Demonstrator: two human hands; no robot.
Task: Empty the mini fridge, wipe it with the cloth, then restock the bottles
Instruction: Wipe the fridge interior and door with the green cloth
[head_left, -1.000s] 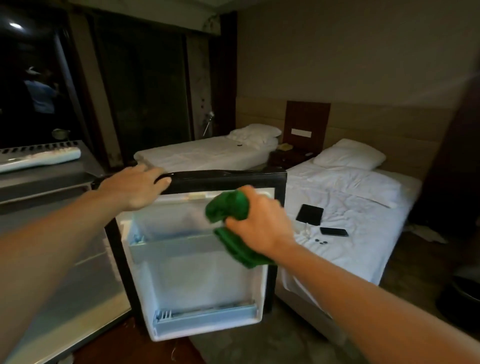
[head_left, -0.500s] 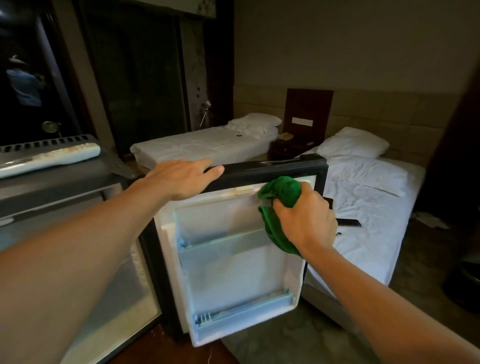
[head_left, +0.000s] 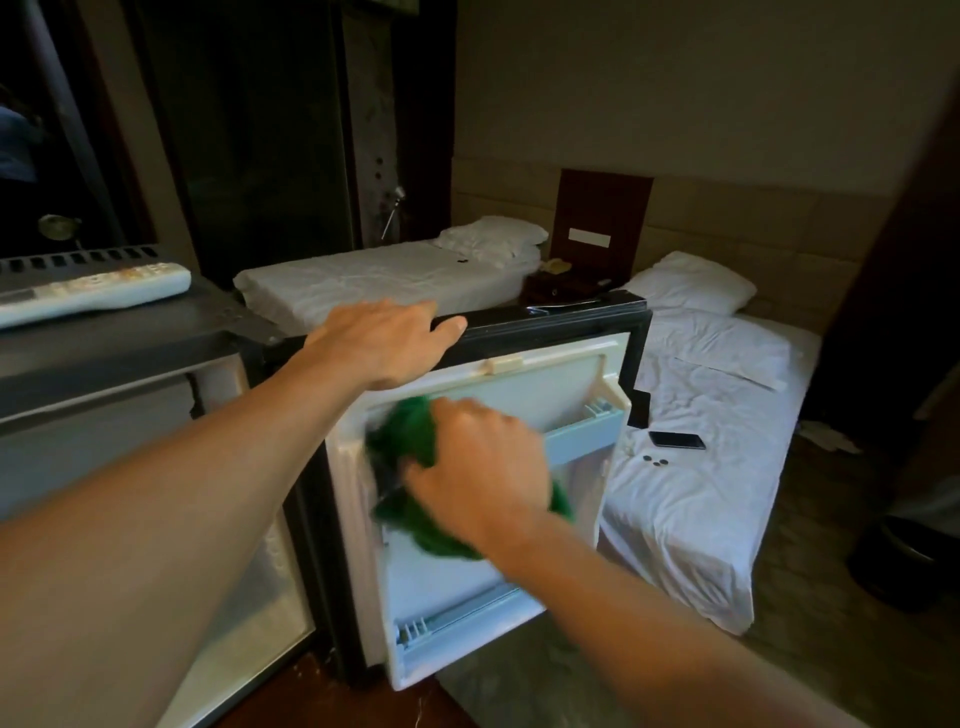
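Note:
The mini fridge stands at the left with its door (head_left: 566, 374) swung wide open, white inner side facing me. My left hand (head_left: 382, 343) lies flat on the door's black top edge. My right hand (head_left: 483, 467) grips a bunched green cloth (head_left: 408, 436) and presses it against the left part of the door's inner panel, just above the upper door shelf (head_left: 582, 434). The lower door shelf (head_left: 447, 618) is bare. The fridge cavity (head_left: 260, 597) shows white walls behind my left forearm. No bottles are in view.
A white remote (head_left: 88, 288) lies on the grey fridge top (head_left: 130, 332). Two white beds stand behind the door; the near bed (head_left: 691, 499) holds a black phone (head_left: 677, 439), a dark tablet edge and small coins. A wooden nightstand (head_left: 566, 286) sits between them. A dark bin (head_left: 904, 566) is at right.
My right hand has swept the cloth from the door's upper right to its left side and lower. The left hand stays on the door's top edge. The view has shifted left.

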